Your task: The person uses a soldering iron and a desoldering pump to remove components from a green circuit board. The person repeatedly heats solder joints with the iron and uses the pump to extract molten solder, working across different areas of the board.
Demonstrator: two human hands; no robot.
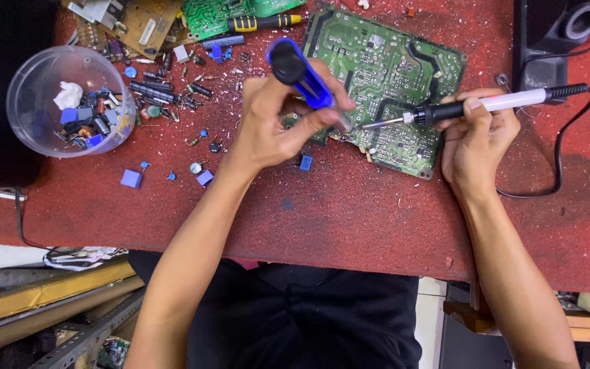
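Observation:
A green circuit board [384, 68] lies on the red worktop [349, 212]. My left hand [274, 123] grips a blue desoldering pump [302, 74] held upright, its tip down at the board's near edge. My right hand [476, 140] holds a soldering iron [486, 106] with a white and black handle. The iron's metal tip points left and meets the board right beside the pump's tip. A black cord [560, 147] runs from the iron's handle across the worktop.
A clear plastic bowl [29, 119] with small electronic parts stands at the left. Loose capacitors and blue components [172, 92] are scattered near it. More circuit boards [206, 17] and a yellow-handled screwdriver [264, 22] lie at the back. A black stand [548, 41] sits at the back right.

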